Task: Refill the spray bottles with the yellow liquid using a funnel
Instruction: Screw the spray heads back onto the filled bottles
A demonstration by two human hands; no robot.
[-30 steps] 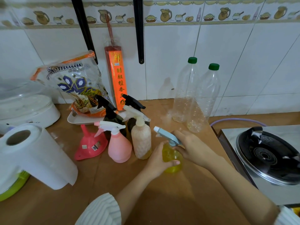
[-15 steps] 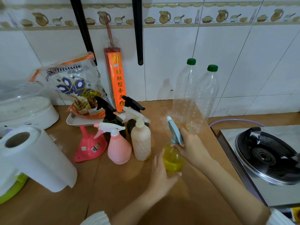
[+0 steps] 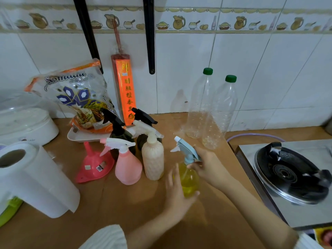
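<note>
A small clear spray bottle (image 3: 190,178) full of yellow liquid stands on the brown counter, with a light blue trigger head (image 3: 186,150). My right hand (image 3: 209,166) grips the neck just under that head. My left hand (image 3: 177,190) cups the bottle's lower left side, thumb under its base. A pink funnel (image 3: 94,166) lies mouth-down to the left. Beside it stand a pink spray bottle (image 3: 127,166), a cream spray bottle (image 3: 152,159) and two dark spray bottles (image 3: 118,130) behind. Two nearly empty clear bottles (image 3: 201,105) with green caps stand by the wall.
A paper towel roll (image 3: 34,178) lies at the left front, a white appliance (image 3: 23,121) behind it. A rice bag (image 3: 75,97) sits on a white tray (image 3: 80,138). An orange incense pack (image 3: 124,90) leans on the tiles. A gas stove (image 3: 291,173) fills the right.
The yellow bottle's blue head has turned, its nozzle swinging between up and left. My left hand let go of the bottle half a second ago and now cups it again.
</note>
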